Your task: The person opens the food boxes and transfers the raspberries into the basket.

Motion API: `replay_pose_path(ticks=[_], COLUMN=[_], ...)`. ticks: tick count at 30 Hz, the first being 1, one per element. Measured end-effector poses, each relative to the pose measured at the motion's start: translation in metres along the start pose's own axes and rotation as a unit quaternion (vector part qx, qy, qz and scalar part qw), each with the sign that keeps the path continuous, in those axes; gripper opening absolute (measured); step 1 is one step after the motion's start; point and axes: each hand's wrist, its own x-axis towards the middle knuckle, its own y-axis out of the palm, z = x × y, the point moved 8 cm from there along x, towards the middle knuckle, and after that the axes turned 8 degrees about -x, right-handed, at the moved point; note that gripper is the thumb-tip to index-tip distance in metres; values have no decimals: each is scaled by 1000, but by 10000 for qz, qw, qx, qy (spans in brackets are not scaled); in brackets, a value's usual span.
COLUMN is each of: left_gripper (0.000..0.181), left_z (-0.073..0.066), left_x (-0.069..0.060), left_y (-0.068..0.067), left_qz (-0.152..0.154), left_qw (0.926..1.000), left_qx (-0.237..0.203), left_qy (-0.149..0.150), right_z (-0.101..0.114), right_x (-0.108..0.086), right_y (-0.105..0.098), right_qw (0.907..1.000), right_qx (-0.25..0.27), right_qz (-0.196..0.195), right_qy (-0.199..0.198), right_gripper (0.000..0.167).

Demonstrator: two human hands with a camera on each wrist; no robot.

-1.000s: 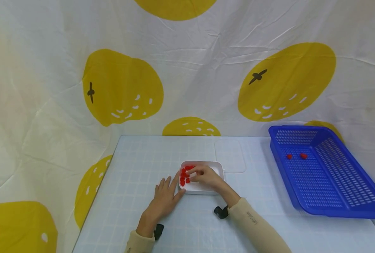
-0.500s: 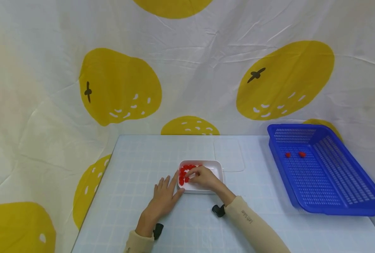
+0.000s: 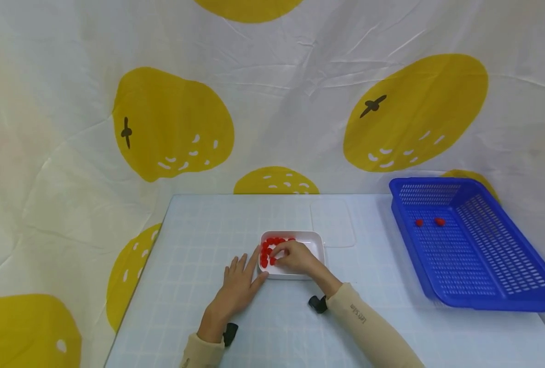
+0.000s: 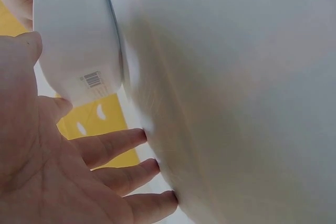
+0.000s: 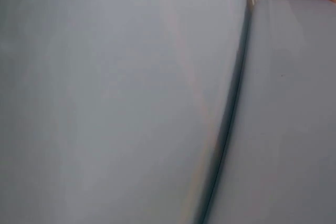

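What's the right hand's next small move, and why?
Probably ease the right hand off the red piece at its fingers: that piece appears to sit beside others in the white tray, and two more lie in the blue basket.

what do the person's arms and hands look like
The left sleeve and right sleeve are beige, the right with small dark lettering. The left hand and right hand wear no gloves, and each has a small black camera near the wrist.

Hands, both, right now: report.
Left hand: open, thumb and forefinger against the white tray.
Right hand: fingertips at a red piece; whether it's gripped cannot be told.
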Motion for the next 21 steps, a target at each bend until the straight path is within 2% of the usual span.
replay_pose_path(ticks=[9, 21], left_gripper=[79, 78], left_z=[0, 1], left_x=[4, 4], left_y=[1, 2], left_qz=[-54, 16], left_qw=[9999, 10000], left_qx=[84, 75], left_qy=[71, -54], right_z=[2, 0], right_x=[-2, -1], right_y=[-5, -7], right_qw=[9999, 9987], right_qx=[78, 448], right_qz=[-14, -66], right_qy=[-92, -218], right_gripper=[14, 14])
